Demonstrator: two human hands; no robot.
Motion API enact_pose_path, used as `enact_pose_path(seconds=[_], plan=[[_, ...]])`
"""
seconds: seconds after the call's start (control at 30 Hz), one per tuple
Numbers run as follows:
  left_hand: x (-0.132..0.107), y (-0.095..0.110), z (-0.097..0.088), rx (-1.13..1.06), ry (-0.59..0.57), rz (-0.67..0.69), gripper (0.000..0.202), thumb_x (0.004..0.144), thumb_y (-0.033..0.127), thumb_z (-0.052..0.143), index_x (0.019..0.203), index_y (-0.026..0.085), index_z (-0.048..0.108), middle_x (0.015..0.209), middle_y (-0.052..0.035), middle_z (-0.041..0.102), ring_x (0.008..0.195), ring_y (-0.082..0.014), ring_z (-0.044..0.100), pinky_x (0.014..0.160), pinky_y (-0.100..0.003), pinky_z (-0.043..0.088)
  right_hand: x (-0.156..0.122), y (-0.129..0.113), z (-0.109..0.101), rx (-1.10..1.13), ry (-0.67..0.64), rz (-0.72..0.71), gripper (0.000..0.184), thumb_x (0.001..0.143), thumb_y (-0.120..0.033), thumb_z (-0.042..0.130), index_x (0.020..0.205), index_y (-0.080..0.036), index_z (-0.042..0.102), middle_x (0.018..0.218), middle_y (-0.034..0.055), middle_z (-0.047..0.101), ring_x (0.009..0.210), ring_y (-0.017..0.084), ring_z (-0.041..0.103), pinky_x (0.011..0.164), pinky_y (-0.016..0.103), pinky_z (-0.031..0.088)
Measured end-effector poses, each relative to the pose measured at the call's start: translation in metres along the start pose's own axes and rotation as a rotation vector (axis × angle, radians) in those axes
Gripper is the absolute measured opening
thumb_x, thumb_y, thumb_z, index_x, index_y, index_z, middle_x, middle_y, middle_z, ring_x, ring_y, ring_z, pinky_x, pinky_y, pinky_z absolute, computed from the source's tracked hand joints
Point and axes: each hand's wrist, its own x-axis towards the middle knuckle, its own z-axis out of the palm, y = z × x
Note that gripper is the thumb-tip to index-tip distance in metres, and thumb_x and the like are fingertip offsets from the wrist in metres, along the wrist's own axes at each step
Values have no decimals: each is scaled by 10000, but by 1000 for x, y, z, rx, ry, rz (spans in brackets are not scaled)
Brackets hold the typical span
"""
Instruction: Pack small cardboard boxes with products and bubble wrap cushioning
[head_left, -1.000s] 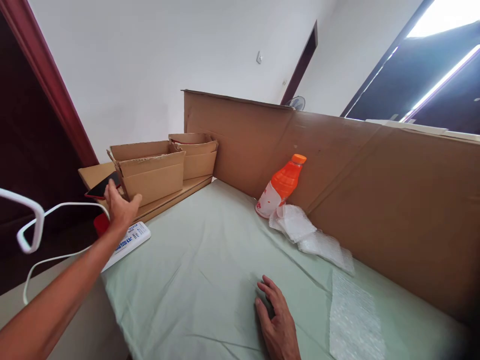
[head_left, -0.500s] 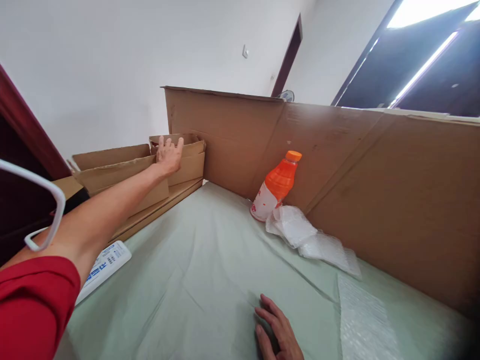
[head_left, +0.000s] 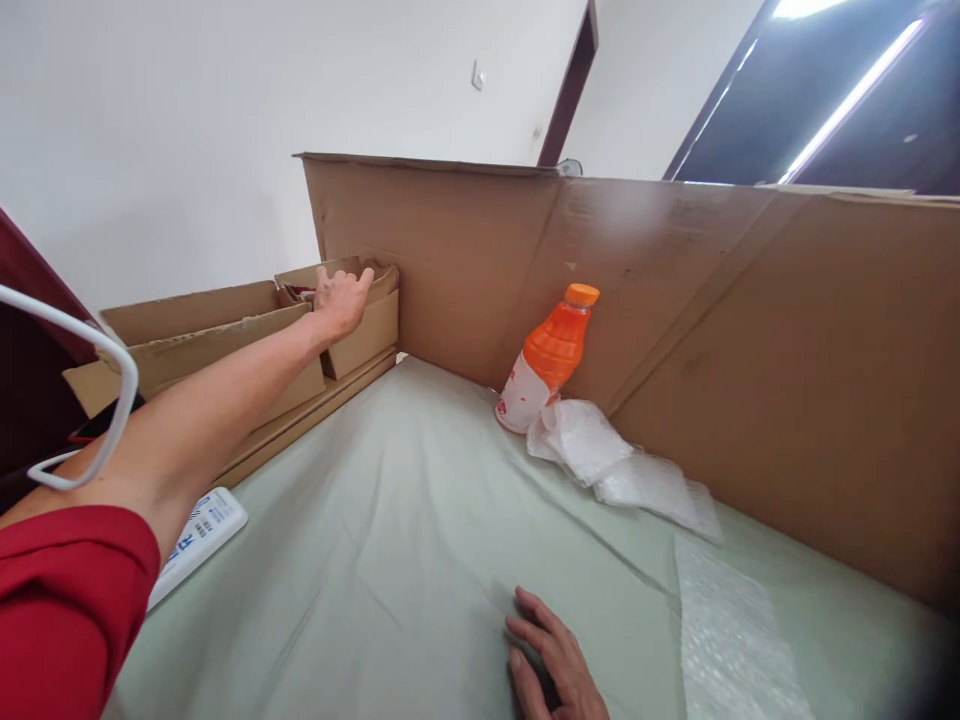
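Note:
My left hand (head_left: 342,303) reaches out to the smaller open cardboard box (head_left: 364,335) at the left. It is over the box's opening at the near rim, with its fingers bent down and their tips hidden, so I cannot see whether it grips anything. A small reddish item shows inside, beside the fingers, too little of it to name. My right hand (head_left: 559,660) is low in the middle, on or just above the pale green sheet (head_left: 405,560), with fingers apart and nothing in it.
A longer open cardboard box (head_left: 225,345) adjoins the smaller one. A white package with blue print (head_left: 202,530) lies under my left arm. An orange-capped bottle (head_left: 551,350) leans against the tall cardboard panel (head_left: 450,260). Folded bubble wrap (head_left: 585,440) and a flat bubble-wrap sheet (head_left: 735,630) lie right.
My left hand has gone lower into the smaller box, its fingers now bent down rather than raised. The view has shifted slightly. My right hand stays in place.

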Motion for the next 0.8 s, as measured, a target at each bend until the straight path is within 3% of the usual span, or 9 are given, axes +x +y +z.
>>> enact_pose_path(seconds=[0.07, 0.17, 0.27, 0.33, 0.4, 0.47, 0.57, 0.67, 0.8], plan=[[-8, 3, -10, -6, 23, 7, 609, 836, 91, 500, 1436, 68, 402, 1255, -248, 634, 1301, -394, 478, 1101, -638, 191, 1, 1, 0, -20, 8, -23, 244, 938, -297, 561, 1088, -260, 750, 1303, 118, 672, 1191, 300, 656, 969, 471, 591], [-39, 7, -33, -28, 107, 24, 707, 845, 166, 567, 1500, 74, 317, 1495, -258, 429, 1449, -401, 291, 1164, -597, 132, 3, 5, 1, -36, 35, -47, 243, 936, -302, 567, 1088, -262, 753, 1294, 112, 679, 1170, 297, 670, 953, 453, 603], [-97, -2, -61, -131, 356, 10, 731, 851, 269, 621, 1502, 126, 321, 1596, -215, 272, 1506, -376, 178, 1201, -543, 132, 5, 8, 1, -59, 37, -65, 240, 938, -315, 569, 1078, -252, 754, 1289, 112, 682, 1160, 288, 677, 939, 433, 610], [-142, -20, -75, -163, 563, -74, 772, 818, 274, 659, 1495, 133, 317, 1610, -206, 226, 1515, -365, 154, 1212, -537, 137, 7, 8, 1, -79, 22, -66, 246, 942, -320, 565, 1080, -239, 752, 1298, 116, 676, 1162, 280, 676, 941, 420, 607], [-182, -45, -81, -174, 687, -152, 881, 770, 280, 703, 1505, 78, 262, 1616, -242, 173, 1515, -362, 144, 1223, -538, 127, 9, 8, 1, -95, 15, -61, 259, 947, -327, 556, 1089, -228, 748, 1307, 119, 671, 1170, 275, 672, 956, 417, 598], [-208, -70, -77, -259, 667, -280, 997, 717, 270, 745, 1517, 25, 203, 1619, -275, 130, 1522, -358, 117, 1234, -520, 125, 10, 6, 1, -108, 16, -66, 265, 949, -333, 548, 1081, -221, 750, 1301, 121, 674, 1171, 274, 672, 966, 420, 592], [-220, -96, -56, -449, 539, -524, 1092, 670, 251, 786, 1517, -16, 151, 1605, -294, 185, 1516, -357, 154, 1239, -497, 156, 11, 3, 1, -128, 36, -83, 266, 949, -332, 540, 1051, -213, 755, 1276, 127, 687, 1158, 280, 678, 959, 431, 595], [-213, -102, -35, -547, 509, -635, 1047, 687, 228, 770, 1494, -41, 160, 1561, -308, 286, 1472, -367, 277, 1226, -499, 218, 11, 0, 1, -149, 39, -79, 260, 954, -319, 534, 1057, -216, 750, 1281, 123, 684, 1166, 278, 674, 956, 431, 596], [-202, -94, -16, -586, 519, -639, 916, 748, 178, 688, 1476, -44, 179, 1536, -297, 325, 1454, -329, 325, 1230, -451, 244, 11, -4, 0, -169, 24, -75, 248, 958, -301, 533, 1066, -221, 740, 1288, 119, 679, 1174, 269, 669, 958, 419, 595]])
